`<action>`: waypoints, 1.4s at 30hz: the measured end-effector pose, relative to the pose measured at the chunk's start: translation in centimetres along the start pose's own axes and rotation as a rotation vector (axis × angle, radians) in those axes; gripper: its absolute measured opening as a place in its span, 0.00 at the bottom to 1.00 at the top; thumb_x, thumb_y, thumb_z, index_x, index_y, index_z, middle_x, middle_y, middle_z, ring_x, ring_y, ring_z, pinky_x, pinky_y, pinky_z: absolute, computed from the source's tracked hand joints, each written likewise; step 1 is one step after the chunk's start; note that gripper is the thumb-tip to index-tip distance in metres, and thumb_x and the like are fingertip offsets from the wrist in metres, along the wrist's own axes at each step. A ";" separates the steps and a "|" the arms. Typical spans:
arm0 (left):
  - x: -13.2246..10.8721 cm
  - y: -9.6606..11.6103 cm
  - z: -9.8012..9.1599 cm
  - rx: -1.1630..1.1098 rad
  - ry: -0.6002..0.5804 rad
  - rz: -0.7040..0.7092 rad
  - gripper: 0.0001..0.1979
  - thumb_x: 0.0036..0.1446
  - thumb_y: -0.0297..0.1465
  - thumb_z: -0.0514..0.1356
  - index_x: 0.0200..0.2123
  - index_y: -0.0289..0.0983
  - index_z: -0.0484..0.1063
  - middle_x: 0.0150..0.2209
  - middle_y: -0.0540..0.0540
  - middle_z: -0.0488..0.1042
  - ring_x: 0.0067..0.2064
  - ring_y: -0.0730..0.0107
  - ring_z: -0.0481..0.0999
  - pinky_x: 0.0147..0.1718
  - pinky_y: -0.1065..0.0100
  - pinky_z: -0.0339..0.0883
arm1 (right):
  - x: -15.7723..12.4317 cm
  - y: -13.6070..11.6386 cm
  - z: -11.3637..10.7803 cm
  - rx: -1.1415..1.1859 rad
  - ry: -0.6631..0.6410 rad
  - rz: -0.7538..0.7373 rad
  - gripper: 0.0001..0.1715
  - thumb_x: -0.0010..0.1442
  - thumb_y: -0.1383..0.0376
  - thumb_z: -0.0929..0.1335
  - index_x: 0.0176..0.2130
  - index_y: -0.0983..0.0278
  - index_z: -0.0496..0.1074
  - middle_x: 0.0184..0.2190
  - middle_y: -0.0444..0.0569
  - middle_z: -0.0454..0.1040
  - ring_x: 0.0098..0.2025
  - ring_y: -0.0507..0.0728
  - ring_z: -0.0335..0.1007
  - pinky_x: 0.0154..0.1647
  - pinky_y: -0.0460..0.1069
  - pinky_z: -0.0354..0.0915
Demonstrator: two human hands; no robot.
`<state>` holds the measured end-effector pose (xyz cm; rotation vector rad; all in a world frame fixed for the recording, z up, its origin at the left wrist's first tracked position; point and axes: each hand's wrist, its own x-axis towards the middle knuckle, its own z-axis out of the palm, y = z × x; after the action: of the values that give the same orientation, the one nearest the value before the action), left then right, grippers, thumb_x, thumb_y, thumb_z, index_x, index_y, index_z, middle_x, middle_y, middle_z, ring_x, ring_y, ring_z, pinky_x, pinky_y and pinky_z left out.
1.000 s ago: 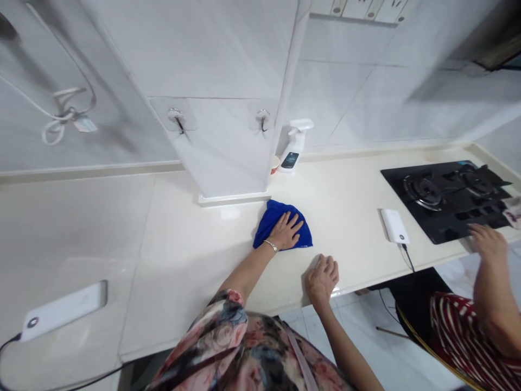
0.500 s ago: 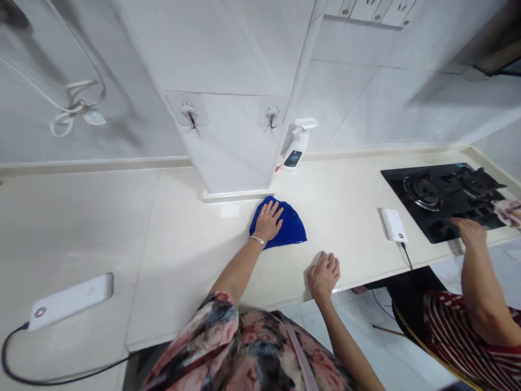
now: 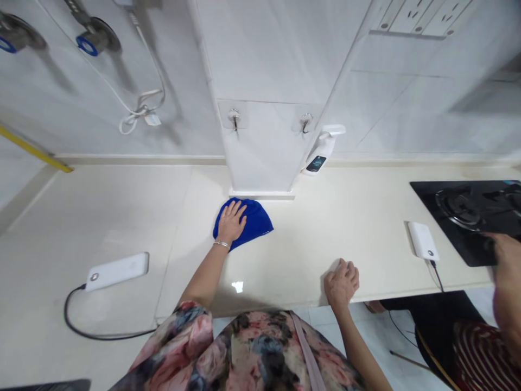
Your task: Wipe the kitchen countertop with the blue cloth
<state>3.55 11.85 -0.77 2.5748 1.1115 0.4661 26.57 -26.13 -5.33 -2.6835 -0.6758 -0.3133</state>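
My left hand [image 3: 231, 221] lies flat, fingers spread, on a blue cloth [image 3: 254, 222] pressed against the cream countertop [image 3: 325, 228], just in front of the base of a white pillar [image 3: 260, 146]. A thin bracelet circles that wrist. My right hand [image 3: 342, 282] rests with curled fingers on the counter's front edge, holding nothing.
A white power bank [image 3: 118, 270] with a black cable lies at the left; another white power bank [image 3: 423, 241] lies right of centre. A spray bottle [image 3: 321, 152] stands behind the pillar. A black gas hob [image 3: 468, 212] sits far right, where another person's hand [image 3: 507, 252] rests.
My left hand has slid the blue cloth leftward and back toward the pillar's base. My view has swung left, showing more of the left counter. My right hand stays on the edge.
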 end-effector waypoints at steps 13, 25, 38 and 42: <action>1.1 -5.8 -2.5 0.179 0.031 -0.372 0.35 0.72 0.41 0.42 0.74 0.29 0.59 0.78 0.36 0.47 0.79 0.47 0.37 0.76 0.40 0.32 | 0.3 0.0 0.1 -0.029 -0.016 -0.004 0.35 0.63 0.65 0.61 0.67 0.70 0.66 0.69 0.70 0.62 0.73 0.76 0.52 0.68 0.75 0.57; -5.6 3.6 1.0 0.228 -0.042 -0.127 0.34 0.73 0.39 0.49 0.75 0.26 0.56 0.78 0.33 0.44 0.79 0.42 0.34 0.77 0.41 0.32 | 0.3 0.1 -0.1 0.006 -0.059 -0.007 0.36 0.62 0.66 0.62 0.68 0.72 0.64 0.71 0.72 0.57 0.75 0.77 0.46 0.68 0.76 0.54; -8.9 22.3 8.5 0.045 -0.288 0.476 0.31 0.73 0.39 0.51 0.75 0.37 0.58 0.79 0.38 0.44 0.79 0.45 0.37 0.77 0.41 0.40 | 0.4 0.0 -0.1 0.002 -0.133 0.001 0.39 0.62 0.66 0.63 0.70 0.71 0.62 0.73 0.70 0.56 0.76 0.76 0.43 0.70 0.72 0.53; -6.7 24.4 9.9 0.027 -0.329 0.590 0.28 0.74 0.38 0.51 0.74 0.41 0.62 0.78 0.42 0.47 0.79 0.48 0.41 0.77 0.43 0.43 | 0.6 1.3 -0.7 -0.062 -0.110 -0.118 0.35 0.67 0.64 0.62 0.70 0.68 0.64 0.71 0.67 0.60 0.73 0.74 0.49 0.67 0.66 0.57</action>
<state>18.93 -10.48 -1.29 2.8387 0.2417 0.1335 27.61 -27.21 -4.83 -2.7411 -0.8728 -0.2207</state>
